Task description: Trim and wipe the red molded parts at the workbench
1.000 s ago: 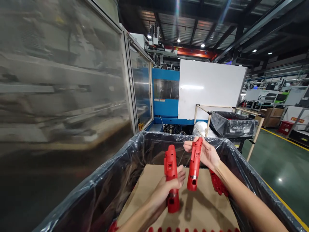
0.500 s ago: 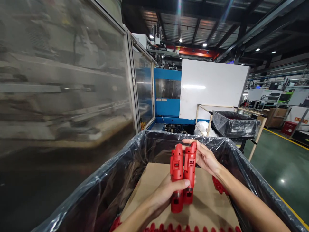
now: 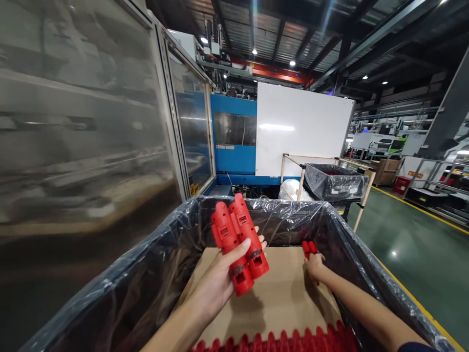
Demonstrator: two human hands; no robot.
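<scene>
While the left hand (image 3: 220, 283) clasps two red housings (image 3: 240, 244) above the cardboard sheet (image 3: 278, 298), the right hand (image 3: 314, 266) pinches another red piece (image 3: 309, 247) at the sheet's far right; best kept parallel, gripped mid-body.

Two red housings (image 3: 240, 244) held together, one cardboard sheet (image 3: 278, 298), two lined bins (image 3: 335, 182).

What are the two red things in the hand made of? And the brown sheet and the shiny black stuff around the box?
The two red pieces in the left hand look like hard moulded plastic: smooth, even colour, crisp edges. The brown sheet seems to be cardboard, matte and flat. The black liner looks like thin plastic film, wrinkled and glossy.
</scene>
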